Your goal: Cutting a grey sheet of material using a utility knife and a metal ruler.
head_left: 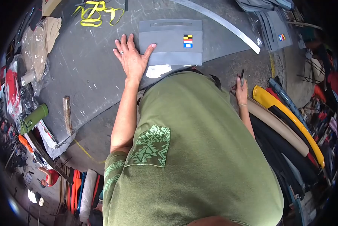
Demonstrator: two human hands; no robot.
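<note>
We are bending over a dark grey tabletop (90, 79), our torso coming up against its near edge, with rolls (285, 124) of tan, yellow and black material lying beside us on the right. A metal strip (223, 22) is running across the tabletop's right part, its closer end reaching the near edge. A grey sheet (165, 43) is lying at the middle of the near edge. A yellow strap (90, 19) is lying in loose loops toward the far left. Our left hand (132, 60) is resting open, its grip spread, the thumb touching the sheet's left side. Our right hand (241, 92) is hanging beyond the near edge, its grip closed around a dark tool (242, 76). A stick (67, 115) is lying near the left corner, and white paper (157, 71) is showing just below the sheet. A coloured patch (188, 41) is sitting on the sheet's right half.
</note>
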